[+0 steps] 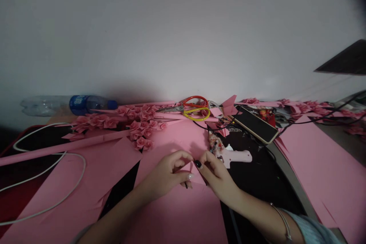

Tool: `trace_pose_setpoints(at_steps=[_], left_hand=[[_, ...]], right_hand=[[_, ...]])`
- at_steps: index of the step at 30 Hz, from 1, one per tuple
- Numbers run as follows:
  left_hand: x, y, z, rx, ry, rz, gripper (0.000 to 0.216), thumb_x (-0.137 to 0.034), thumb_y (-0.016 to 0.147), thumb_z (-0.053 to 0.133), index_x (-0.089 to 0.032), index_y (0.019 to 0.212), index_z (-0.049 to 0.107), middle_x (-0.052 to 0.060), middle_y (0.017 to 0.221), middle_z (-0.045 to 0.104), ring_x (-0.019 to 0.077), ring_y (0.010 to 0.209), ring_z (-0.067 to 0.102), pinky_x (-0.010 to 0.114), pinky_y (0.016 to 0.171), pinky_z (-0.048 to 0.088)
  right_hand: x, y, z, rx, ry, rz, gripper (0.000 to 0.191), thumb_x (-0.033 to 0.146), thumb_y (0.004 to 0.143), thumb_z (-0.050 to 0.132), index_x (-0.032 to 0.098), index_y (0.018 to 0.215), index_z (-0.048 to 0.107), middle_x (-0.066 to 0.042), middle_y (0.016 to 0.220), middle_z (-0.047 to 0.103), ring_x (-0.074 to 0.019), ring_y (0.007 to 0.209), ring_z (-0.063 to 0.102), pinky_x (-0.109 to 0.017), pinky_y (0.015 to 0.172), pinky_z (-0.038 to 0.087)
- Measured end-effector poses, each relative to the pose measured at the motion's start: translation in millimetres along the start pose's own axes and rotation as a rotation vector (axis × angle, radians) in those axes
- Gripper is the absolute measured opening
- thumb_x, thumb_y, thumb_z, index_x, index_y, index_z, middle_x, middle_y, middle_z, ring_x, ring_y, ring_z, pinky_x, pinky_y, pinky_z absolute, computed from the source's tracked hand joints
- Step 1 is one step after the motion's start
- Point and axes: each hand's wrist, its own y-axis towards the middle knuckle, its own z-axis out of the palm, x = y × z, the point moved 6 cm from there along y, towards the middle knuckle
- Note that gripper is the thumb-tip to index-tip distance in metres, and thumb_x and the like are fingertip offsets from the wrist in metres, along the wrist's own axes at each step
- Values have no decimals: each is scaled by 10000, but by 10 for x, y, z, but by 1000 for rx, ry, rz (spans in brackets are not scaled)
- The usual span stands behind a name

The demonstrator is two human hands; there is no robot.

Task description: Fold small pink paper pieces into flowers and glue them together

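My left hand (168, 173) and my right hand (215, 173) meet over a pink paper sheet (177, 213) near the table's front. Both have their fingers curled and pinched on a small pink paper piece (195, 168) held between them. The piece is mostly hidden by the fingertips. A bracelet sits on my right wrist. Just beyond my right hand lies a pink glue gun (233, 156).
Several pink paper roses (134, 124) lie in a cluster behind the hands. Scissors (194, 108) with red and yellow handles lie further back. A phone (256, 124) rests at the right, a plastic bottle (68, 105) at the left wall, a white cable (57, 171) at the left.
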Motion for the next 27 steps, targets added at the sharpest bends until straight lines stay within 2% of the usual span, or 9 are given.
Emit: trace_pose_setpoints(at_steps=[6, 14, 27], left_hand=[[-17, 0, -4, -11, -13, -12, 245, -165, 735, 644, -195, 948, 526, -45, 741, 627, 136, 605, 654, 274, 625, 479], [-37, -12, 13, -13, 32, -24, 205, -174, 763, 613, -191, 947, 524, -37, 769, 634, 138, 637, 664, 275, 645, 476], [-14, -7, 3, -34, 28, -44, 224, -188, 745, 628, -203, 940, 517, -42, 741, 628, 153, 636, 675, 285, 649, 484]], right_hand=[[7, -4, 30, 25, 41, 35, 192, 307, 883, 554, 231, 745, 443, 39, 653, 442, -140, 566, 402, -270, 535, 322], [-39, 2, 23, 12, 35, 52, 195, 298, 863, 536, 230, 708, 438, 34, 647, 440, -140, 568, 399, -275, 536, 318], [-9, 0, 26, 30, 80, 6, 235, 326, 911, 533, 229, 719, 439, 36, 660, 434, -139, 586, 404, -267, 545, 326]])
